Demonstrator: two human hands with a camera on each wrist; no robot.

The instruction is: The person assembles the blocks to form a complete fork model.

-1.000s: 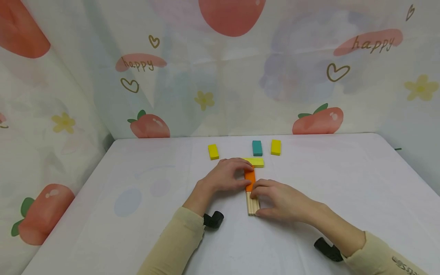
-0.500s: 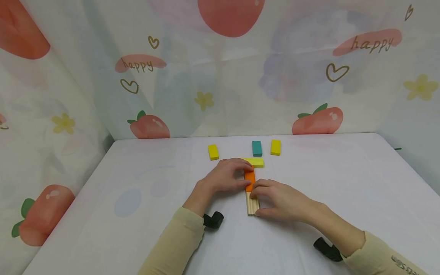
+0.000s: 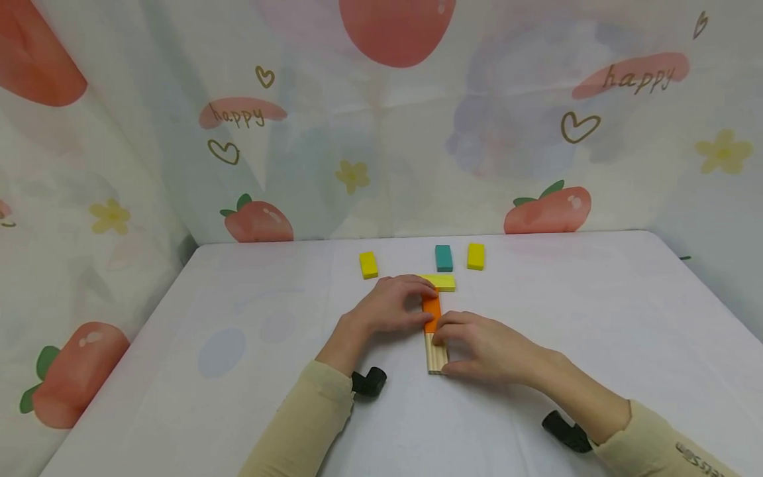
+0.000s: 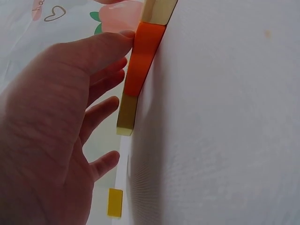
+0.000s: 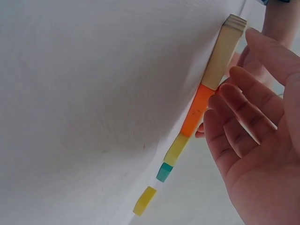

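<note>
Touching orange block (image 4: 144,58): left hand (image 4: 65,108) (dark specks (image 5: 196,112): right wrist view only).

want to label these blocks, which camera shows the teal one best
The head view: there the teal block lies uncovered, clear of both hands. The right wrist view shows it small, just past a yellow block. The left wrist view doesn't show it.
</note>
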